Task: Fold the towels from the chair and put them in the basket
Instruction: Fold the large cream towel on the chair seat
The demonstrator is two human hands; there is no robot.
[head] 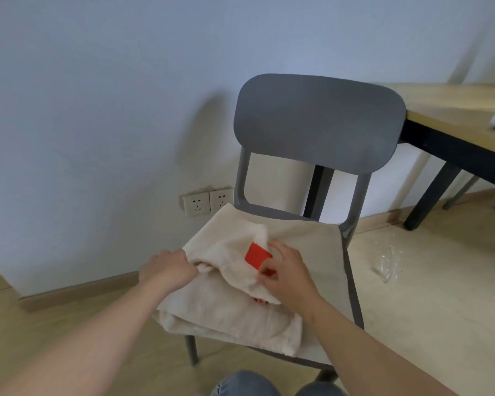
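Towels (229,307) cover the grey chair (317,121), table (452,110) near its back.

head cam | worn on head | faces forward-down | close over chair (317,121) seat | single view

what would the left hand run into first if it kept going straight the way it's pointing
The left hand grips the cream towel, so it would push into that raised fold first; beyond it, probably the red patch.
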